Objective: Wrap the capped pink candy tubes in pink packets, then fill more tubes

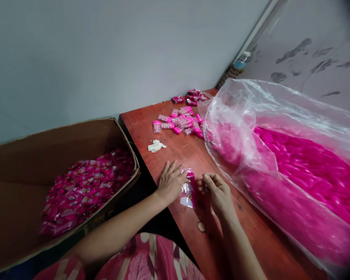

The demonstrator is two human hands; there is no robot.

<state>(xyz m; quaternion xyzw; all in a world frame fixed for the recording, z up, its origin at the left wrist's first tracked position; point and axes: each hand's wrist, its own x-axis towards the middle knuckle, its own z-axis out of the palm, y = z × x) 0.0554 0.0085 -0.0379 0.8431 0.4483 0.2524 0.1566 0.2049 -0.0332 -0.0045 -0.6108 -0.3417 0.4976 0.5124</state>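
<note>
A pink printed plastic wrapper with clear parts lies flat on the red table. My left hand rests palm down at its left edge, fingers spread, the thumb reaching over the upper part of the wrapper. Just to the right of the wrapper, my right hand is closed, thumb against the curled fingers. Whatever may be between those fingertips is hidden. Beyond the hands sits a loose heap of small clear containers with pink caps, filled with pale pink pieces. A crumpled white lump lies nearer my left hand.
A cardboard box on the left holds many pink wrapped packs. On the right, a large clear plastic bag bulges with bright pink plastic pieces. Dark pink packs lie by the wall. A bottle stands in the corner.
</note>
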